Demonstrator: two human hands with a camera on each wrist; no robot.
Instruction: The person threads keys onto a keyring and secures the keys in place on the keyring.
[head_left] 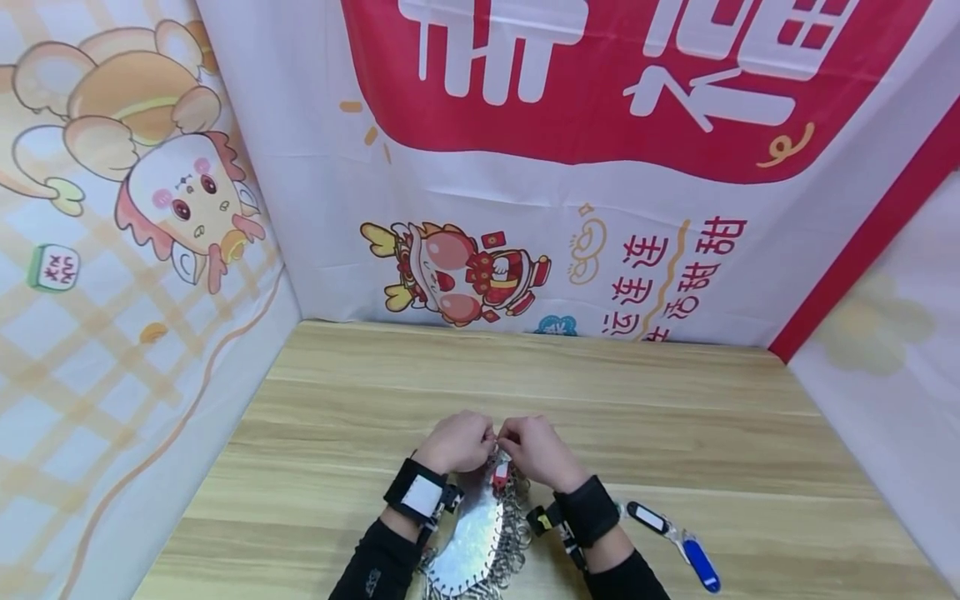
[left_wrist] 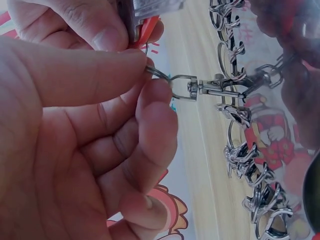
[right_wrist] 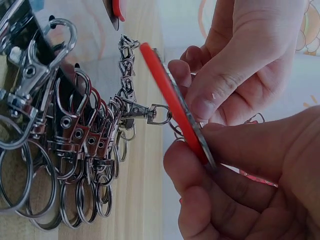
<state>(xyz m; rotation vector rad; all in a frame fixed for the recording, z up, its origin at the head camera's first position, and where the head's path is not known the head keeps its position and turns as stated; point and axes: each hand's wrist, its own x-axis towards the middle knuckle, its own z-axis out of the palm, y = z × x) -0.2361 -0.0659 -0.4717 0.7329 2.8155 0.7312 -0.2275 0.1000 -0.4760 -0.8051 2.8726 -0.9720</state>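
Note:
A shiny silver curved plate (head_left: 468, 542) stands on the table, its edge lined with metal swivel clasps and split rings (right_wrist: 80, 135). At its far end, my left hand (head_left: 459, 442) pinches the split ring (left_wrist: 157, 73) of one swivel clasp (left_wrist: 215, 87) between thumb and fingertips. That clasp is hooked to the chained edge. Close against it, my right hand (head_left: 543, 454) pinches a red key tag (right_wrist: 172, 95) between thumb and fingers. The tag's ring meets the split ring right at the fingertips, partly hidden there. Another red key tag (head_left: 501, 475) hangs on the plate's far end.
Beside my right forearm, a black key tag (head_left: 648, 517) and a blue key tag (head_left: 701, 565) lie on the wooden table (head_left: 337, 400). A printed cloth (head_left: 322, 233) hangs along the table's back edge, with more cloth at both sides.

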